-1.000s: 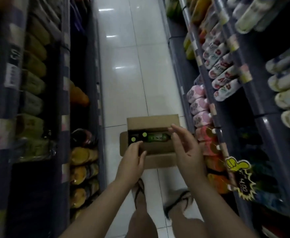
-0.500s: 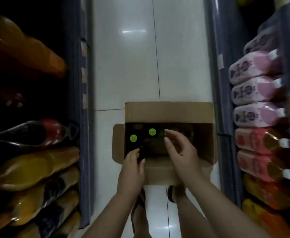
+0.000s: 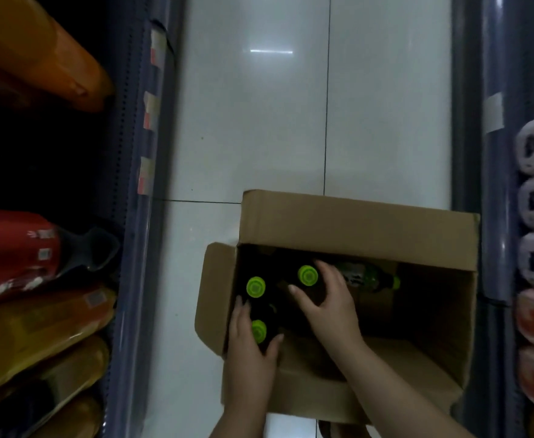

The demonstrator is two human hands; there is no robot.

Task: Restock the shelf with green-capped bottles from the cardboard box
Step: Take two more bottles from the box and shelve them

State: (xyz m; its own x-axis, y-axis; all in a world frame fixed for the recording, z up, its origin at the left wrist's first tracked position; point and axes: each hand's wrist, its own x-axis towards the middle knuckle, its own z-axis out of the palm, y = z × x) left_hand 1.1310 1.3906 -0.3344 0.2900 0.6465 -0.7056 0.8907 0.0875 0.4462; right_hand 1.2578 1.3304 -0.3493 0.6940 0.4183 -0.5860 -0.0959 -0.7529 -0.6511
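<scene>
The left hand (image 3: 249,346) is wrapped round the neck of an upright dark bottle with a lime-green cap (image 3: 258,330) at the near-left corner of the open brown cardboard box (image 3: 358,224), while the right hand (image 3: 324,303) is spread open, curling about a second green-capped bottle (image 3: 307,275) deeper in the box. This looks like the pick-up step: next, each grip must firm up before lifting straight out, clear of the flaps, toward a shelf. The box sits on glossy pale floor tiles (image 3: 253,128), in a narrow aisle with drink shelving (image 3: 133,216) left of it
</scene>
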